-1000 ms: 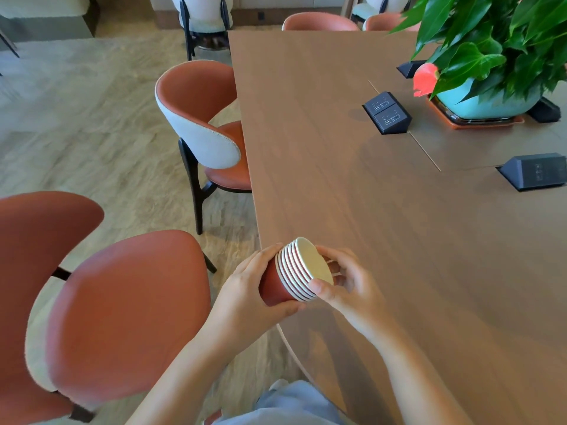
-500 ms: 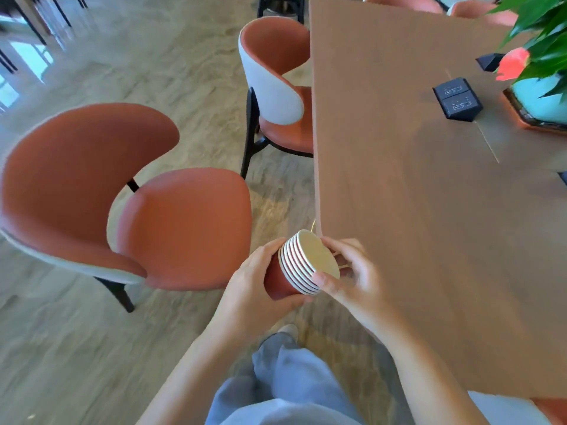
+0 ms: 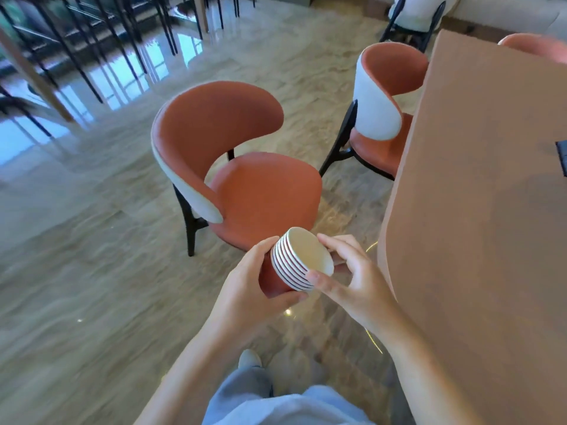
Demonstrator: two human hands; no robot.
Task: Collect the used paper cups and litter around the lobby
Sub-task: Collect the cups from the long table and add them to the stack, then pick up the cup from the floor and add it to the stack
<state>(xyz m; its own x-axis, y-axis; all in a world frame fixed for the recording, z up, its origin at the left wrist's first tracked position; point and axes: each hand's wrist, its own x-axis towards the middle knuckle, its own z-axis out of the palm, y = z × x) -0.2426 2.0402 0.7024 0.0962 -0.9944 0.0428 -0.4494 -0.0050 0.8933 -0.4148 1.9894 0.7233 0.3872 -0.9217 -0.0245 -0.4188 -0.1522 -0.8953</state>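
Note:
A nested stack of several red paper cups (image 3: 294,265) with white rims lies on its side between my hands, mouth turned up and to the right. My left hand (image 3: 245,289) wraps around the red body from the left. My right hand (image 3: 352,277) holds the rim end, thumb below and fingers curled over the top. The stack hangs over the floor, just left of the table's near corner.
A long brown wooden table (image 3: 478,225) fills the right side. An orange chair (image 3: 245,179) stands directly ahead on the marble floor (image 3: 92,271), a second orange chair (image 3: 380,115) is tucked at the table. Black chair legs (image 3: 101,41) crowd the far left.
My view has swung left and away from the table; the plant and power boxes have left the frame. Both hands keep the same hold on the cup stack.

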